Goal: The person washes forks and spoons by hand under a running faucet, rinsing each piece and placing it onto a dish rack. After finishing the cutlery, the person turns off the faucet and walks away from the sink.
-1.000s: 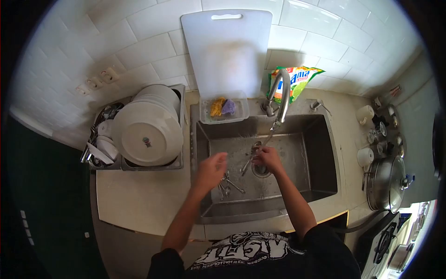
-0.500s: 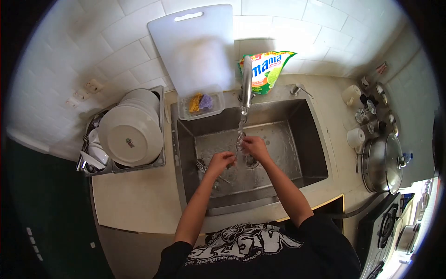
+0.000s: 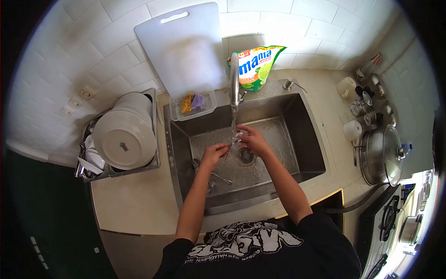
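Note:
Over the sink (image 3: 297, 174), my left hand (image 3: 214, 156) and my right hand (image 3: 251, 140) come close together beneath the running faucet (image 3: 234, 81). Between them is a piece of metal cutlery (image 3: 239, 135), small and shiny; its exact shape is blurred by the water. My left fingers pinch its lower left end, while my right fingers curl round the upper end in the stream. Below my left hand, more cutlery (image 3: 222, 178) lies on the sink floor, partly hidden by my left wrist. The round drain (image 3: 246, 157) shows just below my right hand.
A dish rack (image 3: 157, 135) with white plates (image 3: 125, 142) stands at left. Behind the sink are a tub (image 3: 174, 112) with yellow and purple scrubbers, a cutting board (image 3: 186, 51) and a detergent pouch (image 3: 258, 69). Cups (image 3: 353, 130), a lidded pot (image 3: 381, 156) and a stove (image 3: 383, 223) line the right.
The view has shifted slightly. My right hand has turned and its fingers have opened a little round the cutlery, showing its shiny end; my left hand still pinches the other end.

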Available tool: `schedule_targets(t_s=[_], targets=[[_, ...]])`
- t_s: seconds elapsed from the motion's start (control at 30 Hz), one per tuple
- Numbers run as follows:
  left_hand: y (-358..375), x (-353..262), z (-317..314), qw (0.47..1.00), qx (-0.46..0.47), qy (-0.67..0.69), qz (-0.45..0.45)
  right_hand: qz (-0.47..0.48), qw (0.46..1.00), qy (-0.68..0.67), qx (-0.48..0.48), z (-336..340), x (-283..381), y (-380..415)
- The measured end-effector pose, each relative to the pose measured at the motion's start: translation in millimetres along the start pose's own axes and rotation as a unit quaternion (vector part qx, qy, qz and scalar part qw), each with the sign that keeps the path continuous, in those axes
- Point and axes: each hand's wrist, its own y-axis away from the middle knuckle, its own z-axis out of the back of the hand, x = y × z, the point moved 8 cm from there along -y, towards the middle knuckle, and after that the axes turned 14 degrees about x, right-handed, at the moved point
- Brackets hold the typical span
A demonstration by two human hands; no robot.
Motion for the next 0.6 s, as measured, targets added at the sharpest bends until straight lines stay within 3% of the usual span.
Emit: schedule_targets(t_s=[0.1, 0.2, 0.4, 0.5, 0.6], targets=[[9, 17, 22, 1.000, 0.006, 0.029, -0.002, -0.079, 0.996, 0.043, 0.021, -7, -22, -4], [19, 26, 35, 0.968, 0.050, -0.245, 0.032, -0.082, 0.988, 0.112, 0.060, -21, -37, -14], [25, 4, 30, 0.982, -0.022, -0.187, 0.026, -0.031, 0.999, 0.016, -0.011, 5, -11, 0], [27, -10, 27, 0.965, -0.053, -0.258, 0.007, 0.019, 0.998, -0.010, -0.064, 28, 17, 21], [18, 19, 43, 0.989, -0.049, -0.137, -0.012, 0.058, 0.993, 0.026, -0.098, 41, 45, 42]])
